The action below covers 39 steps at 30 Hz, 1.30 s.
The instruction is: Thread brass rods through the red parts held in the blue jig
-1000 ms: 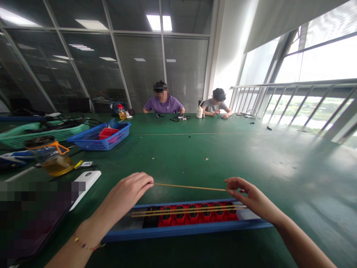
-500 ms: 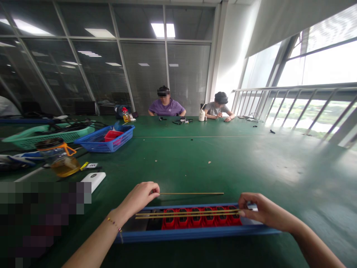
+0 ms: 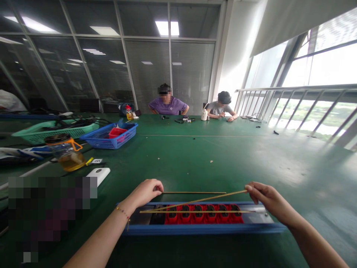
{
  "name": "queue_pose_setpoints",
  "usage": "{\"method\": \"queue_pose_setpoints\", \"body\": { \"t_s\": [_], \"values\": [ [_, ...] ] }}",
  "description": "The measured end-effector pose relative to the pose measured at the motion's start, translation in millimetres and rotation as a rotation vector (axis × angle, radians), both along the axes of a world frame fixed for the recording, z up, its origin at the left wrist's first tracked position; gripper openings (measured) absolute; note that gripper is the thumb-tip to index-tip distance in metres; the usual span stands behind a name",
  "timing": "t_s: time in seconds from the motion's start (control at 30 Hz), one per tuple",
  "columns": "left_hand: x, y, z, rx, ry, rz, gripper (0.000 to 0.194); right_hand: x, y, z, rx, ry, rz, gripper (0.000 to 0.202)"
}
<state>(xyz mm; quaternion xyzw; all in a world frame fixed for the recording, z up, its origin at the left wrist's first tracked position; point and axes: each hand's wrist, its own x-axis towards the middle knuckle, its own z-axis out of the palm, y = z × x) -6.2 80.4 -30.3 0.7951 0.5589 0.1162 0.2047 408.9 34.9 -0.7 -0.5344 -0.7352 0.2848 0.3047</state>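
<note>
Beyond a long blue-edged tray point(image 3: 206, 229), my left hand point(image 3: 147, 190) pinches the left end of a thin wooden stick point(image 3: 195, 192) that stretches out to the right. My right hand point(image 3: 263, 196) has its fingertips closed on the right end of a second wooden stick point(image 3: 223, 195), which slants up from the tray's left part. A third wooden stick point(image 3: 206, 211) lies lengthwise across the tray, over a row of red holders point(image 3: 192, 220) with dark centres. Bare metal plate point(image 3: 260, 219) shows at the tray's right end.
To the left stand a white power bank point(image 3: 102, 175), a jar of amber liquid point(image 3: 71, 160), a blue basket point(image 3: 111, 141) and a green basket point(image 3: 36, 137). Two people point(image 3: 169, 106) sit at the far side of the green table point(image 3: 178, 160).
My right hand has lifted the right end of one stick up and away from the other, which stays on the tray. My left hand keeps its pinch on the far stick.
</note>
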Motion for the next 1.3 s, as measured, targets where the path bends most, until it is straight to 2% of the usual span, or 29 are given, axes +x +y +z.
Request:
{"method": "queue_pose_setpoints", "body": {
  "t_s": [0.17,0.3,0.43,0.63,0.73,0.87,1.1,1.3],
  "values": [
    [-1.1,0.1,-0.9,-0.015,-0.015,-0.012,0.019,23.8,3.0,4.7,0.079,-0.026,-0.129,0.043],
    [-1.1,-0.3,-0.3,-0.022,-0.016,-0.001,0.020,29.4,6.5,-1.0,0.042,-0.072,-0.136,0.043],
    [-0.2,-0.9,0.6,-0.021,-0.028,0.000,0.022,18.1,10.6,-12.5,-0.042,-0.130,-0.083,0.040],
    [2.7,0.9,-1.5,-0.044,-0.018,0.030,0.036,-5.1,21.8,-28.1,-0.009,-0.173,-0.028,0.033],
    [1.8,3.3,-4.1,-0.074,-0.030,0.032,0.032,-12.9,28.4,-35.1,-0.005,-0.160,-0.025,0.028],
    [-1.0,5.7,-6.8,-0.081,-0.068,0.026,0.023,-16.5,33.6,-40.7,-0.089,-0.113,0.081,0.027],
    [-2.1,5.5,-7.8,-0.108,-0.092,0.016,0.020,-9.8,29.5,-31.7,-0.196,0.117,0.126,0.040],
    [-1.6,4.3,-6.2,-0.116,-0.103,0.018,0.020,-13.8,16.0,-13.7,-0.165,0.118,0.132,0.041]
  ]
}}
